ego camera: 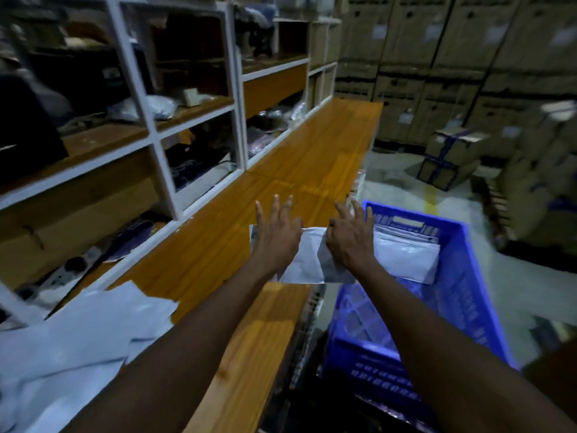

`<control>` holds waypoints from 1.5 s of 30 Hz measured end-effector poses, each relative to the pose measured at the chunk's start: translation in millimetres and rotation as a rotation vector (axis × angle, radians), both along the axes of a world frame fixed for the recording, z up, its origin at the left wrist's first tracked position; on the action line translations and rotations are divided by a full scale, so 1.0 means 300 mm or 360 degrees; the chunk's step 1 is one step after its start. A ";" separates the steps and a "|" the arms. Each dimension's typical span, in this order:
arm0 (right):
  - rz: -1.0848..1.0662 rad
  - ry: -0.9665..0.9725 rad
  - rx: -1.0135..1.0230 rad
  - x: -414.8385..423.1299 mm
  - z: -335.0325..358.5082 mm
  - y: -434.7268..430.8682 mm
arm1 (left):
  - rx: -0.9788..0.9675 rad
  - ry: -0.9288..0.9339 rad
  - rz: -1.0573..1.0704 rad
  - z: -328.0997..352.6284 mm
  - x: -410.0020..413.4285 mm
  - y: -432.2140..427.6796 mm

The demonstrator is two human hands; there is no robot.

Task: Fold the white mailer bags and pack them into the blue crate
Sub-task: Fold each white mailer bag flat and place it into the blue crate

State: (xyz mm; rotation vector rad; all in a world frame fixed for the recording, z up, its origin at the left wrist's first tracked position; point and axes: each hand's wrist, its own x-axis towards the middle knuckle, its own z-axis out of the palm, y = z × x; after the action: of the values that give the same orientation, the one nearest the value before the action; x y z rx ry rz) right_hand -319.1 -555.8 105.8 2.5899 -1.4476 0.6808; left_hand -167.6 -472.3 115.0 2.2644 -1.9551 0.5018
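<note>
The crease was best flattened along its whole length before the white bag (307,260) was carried across. It was pressed at the counter (296,170) edge, just beside the blue crate (468,276), under the flat, spread left hand (276,235); whether the right hand (349,245) grasped it could not be told.

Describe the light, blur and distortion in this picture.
Head view: dim, bluish light; motion blur smears shelves and cartons; wide-angle lens bows the frames; left hand, right hand and white mailer bag read clearest; sheen on the counter.
</note>
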 end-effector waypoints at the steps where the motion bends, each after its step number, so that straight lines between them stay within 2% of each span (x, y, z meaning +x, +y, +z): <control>1: -0.0067 -0.0008 -0.0014 -0.057 0.002 -0.037 | 0.0004 0.0020 -0.0069 0.012 -0.048 -0.056; 10: -0.0588 0.0083 0.0009 -0.524 -0.035 -0.361 | 0.0057 0.0156 -0.0534 0.012 -0.456 -0.548; 18: -0.0654 0.0185 0.0001 -0.654 -0.188 -0.613 | 0.0243 0.0253 -0.0599 -0.112 -0.588 -0.840; 25: -0.0585 0.0118 0.0014 -0.681 -0.417 -0.694 | 0.0402 0.0167 -0.0507 -0.332 -0.643 -0.935; 29: -0.0531 0.0076 0.0074 -0.689 -0.512 -0.707 | 0.0277 0.0166 -0.0461 -0.445 -0.660 -0.958; 31: -0.0480 0.0142 0.0122 -0.697 -0.561 -0.709 | 0.0174 0.0104 -0.0475 -0.493 -0.667 -0.972; 34: -0.0420 0.0260 0.0259 -0.709 -0.632 -0.698 | 0.0038 0.0165 -0.0510 -0.550 -0.675 -0.983; 39: -0.0535 0.0380 0.0457 -0.713 -0.682 -0.713 | 0.0008 0.0221 -0.0526 -0.585 -0.682 -1.009; 41: -0.0577 0.0386 0.0423 -0.710 -0.688 -0.731 | 0.0144 0.0196 -0.0511 -0.612 -0.680 -1.012; 45: -0.0586 0.0423 0.0406 -0.717 -0.709 -0.765 | 0.0507 -0.0074 -0.0486 -0.670 -0.650 -0.967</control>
State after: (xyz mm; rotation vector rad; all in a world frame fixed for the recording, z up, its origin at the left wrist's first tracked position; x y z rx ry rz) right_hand -534.2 -785.4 -106.8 2.3559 -1.9434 0.1083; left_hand -362.7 -762.5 -86.0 2.0661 -2.5005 0.2229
